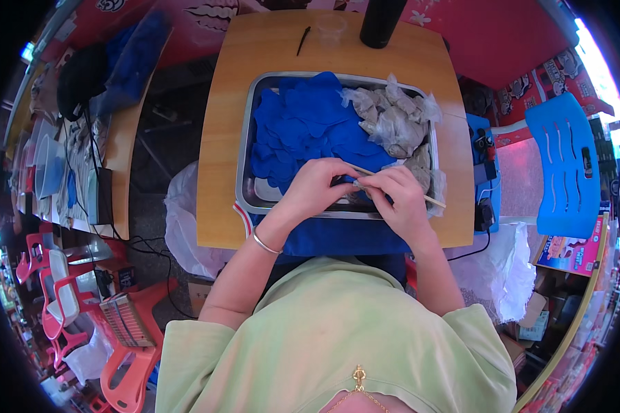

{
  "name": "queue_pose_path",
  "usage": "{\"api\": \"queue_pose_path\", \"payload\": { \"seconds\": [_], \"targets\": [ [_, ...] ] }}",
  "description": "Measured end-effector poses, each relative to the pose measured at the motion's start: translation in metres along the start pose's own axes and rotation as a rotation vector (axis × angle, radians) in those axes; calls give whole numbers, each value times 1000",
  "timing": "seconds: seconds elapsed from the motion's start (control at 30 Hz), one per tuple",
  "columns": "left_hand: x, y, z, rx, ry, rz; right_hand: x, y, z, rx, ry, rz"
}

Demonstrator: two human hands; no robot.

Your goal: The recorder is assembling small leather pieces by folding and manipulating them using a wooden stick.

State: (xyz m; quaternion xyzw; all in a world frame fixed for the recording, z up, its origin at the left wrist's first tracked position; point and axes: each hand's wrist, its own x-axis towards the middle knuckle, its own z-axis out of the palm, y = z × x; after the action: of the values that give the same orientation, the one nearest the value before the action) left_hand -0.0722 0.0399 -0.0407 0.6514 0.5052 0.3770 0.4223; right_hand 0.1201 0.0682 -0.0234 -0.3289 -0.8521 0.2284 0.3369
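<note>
My left hand (318,184) and my right hand (397,197) meet over the near edge of a metal tray (264,190). Both have bent fingers pinched together around a small blue piece, partly hidden by the fingertips. A thin wooden stick (434,201) runs through my right hand, its far end reaching toward my left fingers. Flat blue pieces (310,117), soft like fabric or felt, are heaped in the tray's left and middle. Greyish bundles in clear plastic (396,117) fill its right side, close to my right hand.
The tray rests on a wooden table (220,151). At its far side stand a dark cylinder (382,20), a clear cup (331,29) and a thin black item (303,41). A blue plastic chair (561,165) is at right, orange-red chairs (134,365) at lower left, with cables beside the table.
</note>
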Motion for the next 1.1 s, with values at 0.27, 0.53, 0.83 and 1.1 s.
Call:
{"api": "queue_pose_path", "payload": {
  "seconds": [0.27, 0.53, 0.83, 1.1],
  "targets": [
    [-5, -10, -2, -138, 5, -23, -4, -2, -4, -33, -102, 13],
    [-4, -11, 1, -306, -15, -178, -3, -2, -2, -137, -48, -17],
    [-3, -11, 5, -281, 59, -116, 9, -15, 14, -348, 17, 53],
    [1, -10, -8, -29, -99, 132, -1, -2, 16, -43, -100, 271]
  ]
}}
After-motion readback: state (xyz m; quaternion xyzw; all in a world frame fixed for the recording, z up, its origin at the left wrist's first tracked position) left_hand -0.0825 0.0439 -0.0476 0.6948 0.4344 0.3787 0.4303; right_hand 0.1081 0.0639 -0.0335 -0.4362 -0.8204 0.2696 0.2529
